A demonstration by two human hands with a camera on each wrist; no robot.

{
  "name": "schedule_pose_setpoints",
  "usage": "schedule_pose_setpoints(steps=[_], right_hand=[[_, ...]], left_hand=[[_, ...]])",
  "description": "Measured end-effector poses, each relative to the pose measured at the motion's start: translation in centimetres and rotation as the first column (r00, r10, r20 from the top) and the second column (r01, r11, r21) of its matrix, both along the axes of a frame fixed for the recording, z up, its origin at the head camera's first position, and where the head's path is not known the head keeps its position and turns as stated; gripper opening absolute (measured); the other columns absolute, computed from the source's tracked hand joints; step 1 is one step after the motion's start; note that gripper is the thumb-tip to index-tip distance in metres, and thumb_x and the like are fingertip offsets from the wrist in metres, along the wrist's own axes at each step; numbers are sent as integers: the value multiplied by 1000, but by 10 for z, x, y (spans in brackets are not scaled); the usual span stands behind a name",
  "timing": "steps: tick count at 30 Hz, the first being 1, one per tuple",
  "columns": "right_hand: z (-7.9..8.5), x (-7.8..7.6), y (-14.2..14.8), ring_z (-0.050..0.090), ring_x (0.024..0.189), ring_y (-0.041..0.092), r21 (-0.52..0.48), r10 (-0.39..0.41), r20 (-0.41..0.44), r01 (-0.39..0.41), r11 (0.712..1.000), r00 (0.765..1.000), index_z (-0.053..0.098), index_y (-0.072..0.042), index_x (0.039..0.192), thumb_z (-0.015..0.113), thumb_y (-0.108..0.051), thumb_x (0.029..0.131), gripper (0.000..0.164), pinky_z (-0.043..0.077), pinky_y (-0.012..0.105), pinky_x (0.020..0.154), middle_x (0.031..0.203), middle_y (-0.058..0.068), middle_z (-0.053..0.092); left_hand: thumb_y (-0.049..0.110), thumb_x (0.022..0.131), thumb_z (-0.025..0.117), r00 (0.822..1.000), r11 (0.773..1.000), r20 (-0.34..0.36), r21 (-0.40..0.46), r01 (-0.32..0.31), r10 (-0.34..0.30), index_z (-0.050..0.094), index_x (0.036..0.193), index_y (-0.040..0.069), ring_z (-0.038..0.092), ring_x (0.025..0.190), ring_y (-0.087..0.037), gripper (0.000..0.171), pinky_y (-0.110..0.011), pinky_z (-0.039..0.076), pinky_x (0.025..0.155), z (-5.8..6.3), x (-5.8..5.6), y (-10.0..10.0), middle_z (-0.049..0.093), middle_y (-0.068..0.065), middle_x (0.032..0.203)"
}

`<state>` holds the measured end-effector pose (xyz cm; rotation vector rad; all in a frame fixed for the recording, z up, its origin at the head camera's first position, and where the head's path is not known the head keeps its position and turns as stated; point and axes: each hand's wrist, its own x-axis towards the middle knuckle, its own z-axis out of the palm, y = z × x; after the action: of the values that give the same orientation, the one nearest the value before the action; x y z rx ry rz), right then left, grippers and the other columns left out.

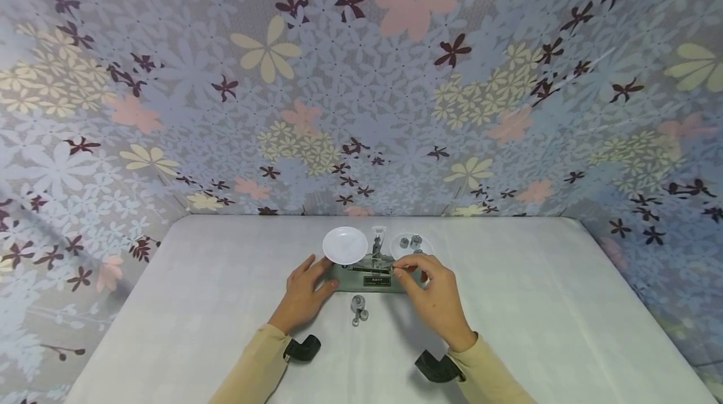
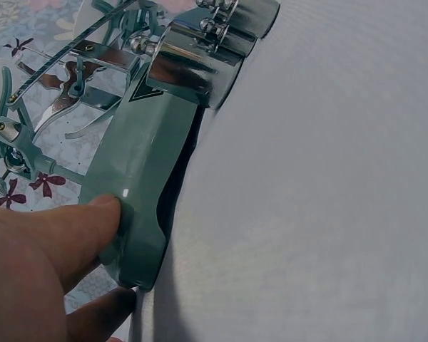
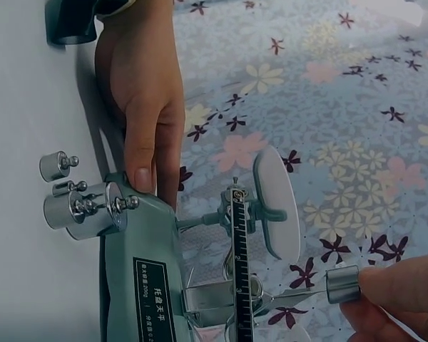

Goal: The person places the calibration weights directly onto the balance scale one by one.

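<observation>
The work looks part-way along. On the pale cloth-covered surface (image 1: 226,303) stands a green metal two-pan balance (image 1: 350,281), near the far edge and between the two hands. What is done, as far as the head view shows: at least three silver cylindrical metal weights (image 1: 416,240) sit in the round white right pan (image 1: 426,245) (the right hand partly hides one of them). The round white left pan (image 1: 345,245) shows no weight on it.

What is not done: a silver metal cylinder (image 3: 341,284) is between the right hand's (image 1: 435,291) fingers, pinched narrowly at one end and not yet set down. It looks like another weight, its knob perhaps covered, and it is held near the middle of the balance by the black graduated beam (image 3: 241,271). A cluster of knobbed silver weights (image 1: 358,303) of mixed sizes also remains on the surface, just in front of the green base; their exact number is hard to tell.

The left hand (image 1: 305,291) grips the left end of the base, thumb on one side and fingers on the other, seemingly to steady it. Whether the beam sits level, I cannot tell.
</observation>
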<state>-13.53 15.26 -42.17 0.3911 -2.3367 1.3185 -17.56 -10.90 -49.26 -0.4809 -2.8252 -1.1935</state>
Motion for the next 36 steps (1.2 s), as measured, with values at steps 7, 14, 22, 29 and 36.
schedule_pose_setpoints(steps=[7,14,22,29,36], right_hand=[[0,-4,1,57,80,15,4,-25,-20,25,1000,999,77,-13,96,78,-6,87,12,42,31,64,92,-9,70],[1,-8,4,58,80,16,23,-60,-59,61,998,996,77,-14,94,79,-6,86,11,42,29,63,91,-6,71],[1,-13,7,58,78,13,47,-89,-67,92,995,994,78,-14,93,79,-7,86,11,43,32,62,92,-4,72],[2,-18,8,59,79,17,64,-87,-130,96,993,988,78,-12,93,80,-5,85,10,44,35,62,90,-2,73],[3,-23,8,59,79,24,101,-94,-167,112,989,981,78,-9,94,80,-3,84,11,43,33,63,88,2,72]], left_hand=[[27,99,61,1000,1000,-2,-8,-3,3,53,144,4,27,147,-43,51,-66,14,116,0,-1,0,52,-14,149],[27,99,61,1000,1000,-7,-2,-8,8,53,144,4,27,147,-43,51,-65,14,117,1,0,0,52,-14,148],[27,99,61,1000,1000,-10,2,-8,8,54,144,4,28,146,-44,51,-66,14,116,0,0,0,52,-15,148],[28,99,61,1000,1000,8,-6,-9,9,52,145,5,26,147,-42,52,-65,13,117,1,-1,1,51,-14,150],[27,100,61,1000,1000,3,-8,-9,9,53,145,4,27,147,-43,51,-66,14,116,1,0,1,51,-14,149]])
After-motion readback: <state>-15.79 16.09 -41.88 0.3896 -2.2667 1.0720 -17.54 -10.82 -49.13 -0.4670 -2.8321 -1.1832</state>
